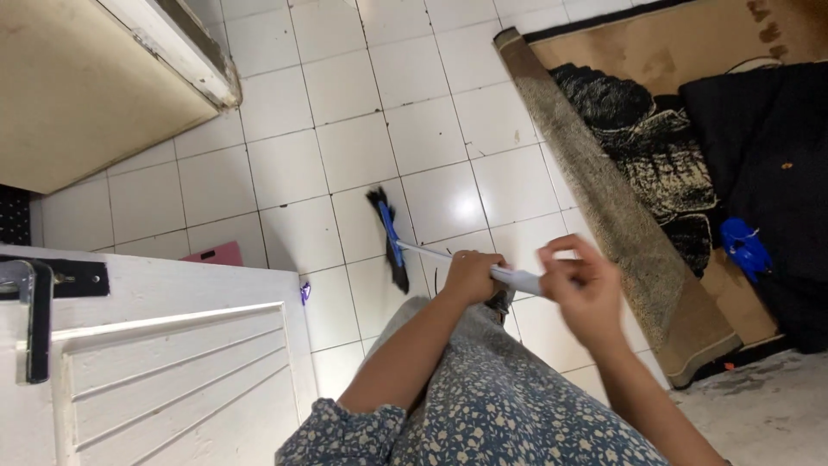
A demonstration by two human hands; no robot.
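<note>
the left hand (470,276) is clenched around the pale handle of a broom (392,246), whose blue head with dark bristles rests on the white tiled floor (345,155) just ahead of the person's flowered skirt (509,406). the right hand (582,289), blurred, closes its grip on the handle's upper end. a rolled-back carpet (604,198) lies right of the broom; a white door (172,362) stands to its left.

Left hand (472,276) clenched — right hand (583,289) blurred, fingers loosely curled
</note>
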